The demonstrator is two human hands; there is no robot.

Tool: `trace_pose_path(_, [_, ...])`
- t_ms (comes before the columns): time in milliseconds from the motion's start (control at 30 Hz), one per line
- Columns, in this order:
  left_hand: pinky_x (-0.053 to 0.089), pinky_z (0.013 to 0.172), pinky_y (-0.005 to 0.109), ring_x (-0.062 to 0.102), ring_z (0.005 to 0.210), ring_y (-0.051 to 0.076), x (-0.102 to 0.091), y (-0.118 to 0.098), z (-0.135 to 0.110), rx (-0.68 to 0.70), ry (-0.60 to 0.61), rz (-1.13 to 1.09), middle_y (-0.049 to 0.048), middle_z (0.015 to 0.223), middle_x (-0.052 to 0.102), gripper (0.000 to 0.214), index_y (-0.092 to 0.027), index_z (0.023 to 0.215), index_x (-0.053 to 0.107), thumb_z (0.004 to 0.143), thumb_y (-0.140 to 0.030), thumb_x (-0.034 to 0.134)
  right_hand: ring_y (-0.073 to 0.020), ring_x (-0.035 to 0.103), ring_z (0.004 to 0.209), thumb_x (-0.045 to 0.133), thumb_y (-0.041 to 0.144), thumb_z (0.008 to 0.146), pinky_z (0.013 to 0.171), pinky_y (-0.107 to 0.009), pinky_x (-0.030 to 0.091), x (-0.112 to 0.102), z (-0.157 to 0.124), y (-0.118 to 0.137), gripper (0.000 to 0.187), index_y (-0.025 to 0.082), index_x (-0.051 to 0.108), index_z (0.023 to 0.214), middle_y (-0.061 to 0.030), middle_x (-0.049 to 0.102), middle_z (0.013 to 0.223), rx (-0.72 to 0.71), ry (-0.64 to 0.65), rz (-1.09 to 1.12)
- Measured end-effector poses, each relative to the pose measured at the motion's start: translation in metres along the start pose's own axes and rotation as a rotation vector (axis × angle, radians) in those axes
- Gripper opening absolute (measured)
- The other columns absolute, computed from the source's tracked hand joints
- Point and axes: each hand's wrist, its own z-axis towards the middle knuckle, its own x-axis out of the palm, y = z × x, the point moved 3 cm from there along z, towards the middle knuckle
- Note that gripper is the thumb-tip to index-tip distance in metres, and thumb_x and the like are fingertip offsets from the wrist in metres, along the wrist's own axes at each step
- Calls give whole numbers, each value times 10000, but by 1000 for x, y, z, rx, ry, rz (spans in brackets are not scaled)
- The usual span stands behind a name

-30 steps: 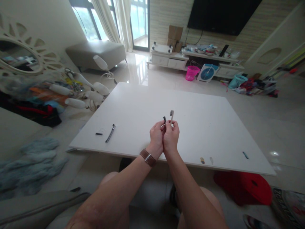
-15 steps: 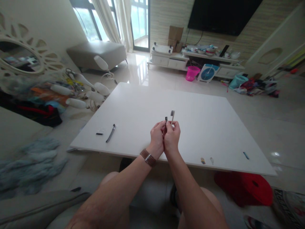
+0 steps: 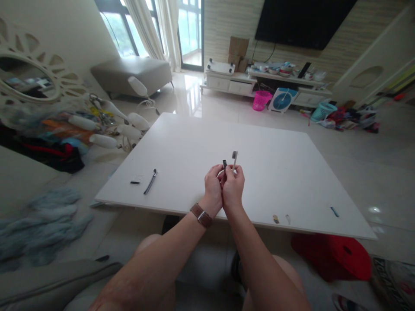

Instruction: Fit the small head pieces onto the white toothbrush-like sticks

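Observation:
My two hands meet just above the near middle of the white table [image 3: 269, 172]. Fingers of my left hand [image 3: 213, 185] are closed around a small black rectangular piece [image 3: 225, 164], whose upper end sticks out; my right thumb and fingers also touch it. A toothbrush [image 3: 234, 156] with dark bristles and a pale handle stands upright in my closed right hand [image 3: 234, 185], bristle end up. The lower parts of both objects are hidden by my fingers. A brown-strapped watch [image 3: 201, 215] is on my left wrist.
On the table's left lie a slim dark tool with an angled head [image 3: 150, 181] and a short black strip [image 3: 135, 183]. Near the front edge are a small yellowish piece [image 3: 276, 219], a clear piece [image 3: 288, 219] and a teal item [image 3: 334, 211]. A red stool [image 3: 337, 255] stands below right.
The black piece has tilted slightly to the left between my fingers. The toothbrush has turned a little, showing its bristles more clearly. Both hands stay in nearly the same place.

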Motion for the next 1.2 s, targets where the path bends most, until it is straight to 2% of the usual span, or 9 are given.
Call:
trace_pose_path(100, [441,613,227,593,583,101,-2,1,2,-5,13,0,39,739,694,179,-135,853,646,718,-224,723,-134,581,598,602,409,840,545,-223,445,0,0,0,226,213,492,865,34,584,656,-20,2,-14])
trace_pose_path(200, [438,604,227,600,585,108,-3,1,3,17,25,10,25,710,679,201,-145,865,639,714,-220,750,-134,571,591,603,409,840,546,-225,443,0,1,0,226,213,490,855,36,571,650,-26,6,-15])
trace_pose_path(500, [501,721,265,670,701,151,0,-2,1,20,59,17,66,810,722,183,-135,855,659,721,-220,750,-113,512,547,609,386,836,524,-206,398,0,1,4,218,205,488,827,56,531,618,-52,18,-42])
trace_pose_path(833, [520,775,272,688,748,160,0,-1,-1,-4,56,7,84,858,735,159,-129,862,680,728,-196,735,-125,548,582,601,372,845,526,-209,395,0,-1,5,201,203,494,821,38,573,653,-64,12,-52])
trace_pose_path(1200, [544,759,278,700,800,201,6,-4,-8,-129,35,-57,86,784,726,94,-127,776,705,753,-216,684,-120,525,536,602,370,850,507,-212,379,-1,-3,6,194,208,496,847,56,533,603,-25,-4,-82])
